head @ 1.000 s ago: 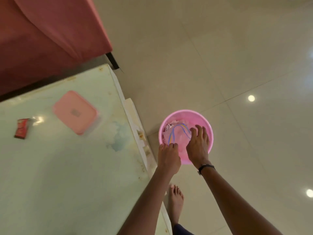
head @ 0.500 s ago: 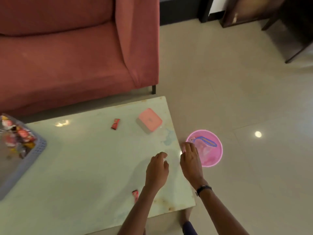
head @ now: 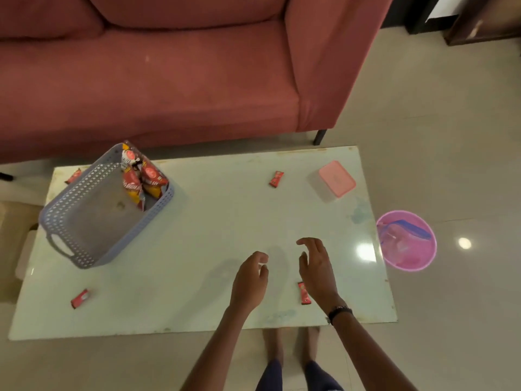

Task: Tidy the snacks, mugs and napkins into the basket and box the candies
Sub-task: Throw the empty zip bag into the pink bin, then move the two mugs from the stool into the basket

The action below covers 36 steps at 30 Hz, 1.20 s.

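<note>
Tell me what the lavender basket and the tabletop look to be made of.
Lavender perforated basket: looks like moulded plastic, matte, with a regular hole grid and a cut-out handle. Pale green tabletop: probably polished stone or glass; it mirrors ceiling lights, and its edges are stained.

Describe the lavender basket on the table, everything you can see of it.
The lavender basket is a rectangular plastic bin with walls perforated in a grid of small holes and a slot handle cut into its near short end. It sits upright on the pale table, turned at an angle, near the table's left end. Its floor is mostly bare; a few red and yellow snack packets stand bunched in its far corner, leaning on the wall and poking above the rim. Neither hand touches it.
</note>
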Each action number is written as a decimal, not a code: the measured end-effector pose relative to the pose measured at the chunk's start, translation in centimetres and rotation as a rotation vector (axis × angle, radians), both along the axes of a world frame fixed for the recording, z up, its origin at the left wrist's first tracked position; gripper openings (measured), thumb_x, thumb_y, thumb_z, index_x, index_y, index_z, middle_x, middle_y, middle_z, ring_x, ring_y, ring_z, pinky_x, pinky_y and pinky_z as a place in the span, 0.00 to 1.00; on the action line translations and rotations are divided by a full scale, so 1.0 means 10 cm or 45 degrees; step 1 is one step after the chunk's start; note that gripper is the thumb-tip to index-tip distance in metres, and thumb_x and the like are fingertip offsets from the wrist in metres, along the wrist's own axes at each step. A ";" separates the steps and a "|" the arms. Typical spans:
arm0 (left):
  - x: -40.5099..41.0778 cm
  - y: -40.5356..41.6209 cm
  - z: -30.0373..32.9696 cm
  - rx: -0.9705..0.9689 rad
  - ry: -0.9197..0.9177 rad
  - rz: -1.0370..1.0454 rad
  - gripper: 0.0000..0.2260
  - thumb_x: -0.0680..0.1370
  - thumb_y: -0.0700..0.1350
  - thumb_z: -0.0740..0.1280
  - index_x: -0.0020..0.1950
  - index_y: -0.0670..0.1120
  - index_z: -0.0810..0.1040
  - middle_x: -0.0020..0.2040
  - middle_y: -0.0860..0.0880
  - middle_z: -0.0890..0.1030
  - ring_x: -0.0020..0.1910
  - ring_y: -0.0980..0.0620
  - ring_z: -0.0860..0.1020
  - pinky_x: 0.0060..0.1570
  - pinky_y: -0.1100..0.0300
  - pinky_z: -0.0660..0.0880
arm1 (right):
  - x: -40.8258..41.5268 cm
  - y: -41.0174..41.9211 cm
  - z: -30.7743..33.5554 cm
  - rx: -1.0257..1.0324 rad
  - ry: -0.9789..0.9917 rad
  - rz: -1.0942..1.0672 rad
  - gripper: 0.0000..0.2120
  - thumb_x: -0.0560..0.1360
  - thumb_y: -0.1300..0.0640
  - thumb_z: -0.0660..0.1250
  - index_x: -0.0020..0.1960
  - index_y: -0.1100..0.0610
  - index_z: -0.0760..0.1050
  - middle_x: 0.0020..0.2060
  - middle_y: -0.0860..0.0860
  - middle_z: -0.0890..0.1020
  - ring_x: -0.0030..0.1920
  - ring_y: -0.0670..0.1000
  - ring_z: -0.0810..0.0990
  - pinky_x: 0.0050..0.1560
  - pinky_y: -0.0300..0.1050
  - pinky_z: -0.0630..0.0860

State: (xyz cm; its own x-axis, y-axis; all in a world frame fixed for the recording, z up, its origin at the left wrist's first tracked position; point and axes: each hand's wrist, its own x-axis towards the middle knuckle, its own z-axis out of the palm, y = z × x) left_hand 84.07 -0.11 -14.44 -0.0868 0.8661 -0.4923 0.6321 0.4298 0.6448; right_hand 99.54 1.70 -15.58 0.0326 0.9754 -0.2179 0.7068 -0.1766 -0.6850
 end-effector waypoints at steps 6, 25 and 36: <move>-0.37 -0.15 0.00 -0.044 -0.143 0.307 0.10 0.78 0.36 0.58 0.55 0.44 0.75 0.54 0.50 0.80 0.51 0.53 0.77 0.51 0.64 0.71 | -0.46 -0.01 -0.01 -0.025 0.096 0.165 0.14 0.77 0.68 0.57 0.60 0.58 0.72 0.58 0.51 0.75 0.59 0.51 0.75 0.55 0.34 0.70; -2.33 0.01 0.49 0.187 -0.419 1.046 0.08 0.79 0.35 0.60 0.54 0.42 0.76 0.53 0.45 0.81 0.49 0.49 0.79 0.48 0.56 0.75 | -2.52 0.70 0.51 0.117 0.289 0.583 0.13 0.79 0.64 0.58 0.61 0.55 0.72 0.59 0.49 0.77 0.59 0.45 0.75 0.61 0.40 0.74; -5.17 -0.17 0.18 0.348 -0.238 1.501 0.10 0.77 0.32 0.60 0.56 0.38 0.76 0.56 0.41 0.80 0.56 0.42 0.78 0.59 0.46 0.75 | -5.66 0.73 0.12 0.032 0.306 0.826 0.13 0.78 0.64 0.59 0.60 0.58 0.74 0.57 0.52 0.78 0.58 0.51 0.77 0.58 0.39 0.71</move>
State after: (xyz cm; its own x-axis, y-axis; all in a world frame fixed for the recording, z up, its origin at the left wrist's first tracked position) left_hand 32.40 -1.84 -12.61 -0.8354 0.3818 -0.3955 -0.1645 0.5129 0.8425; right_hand 42.96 8.97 -14.36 -0.6053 0.7864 -0.1233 0.4925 0.2483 -0.8341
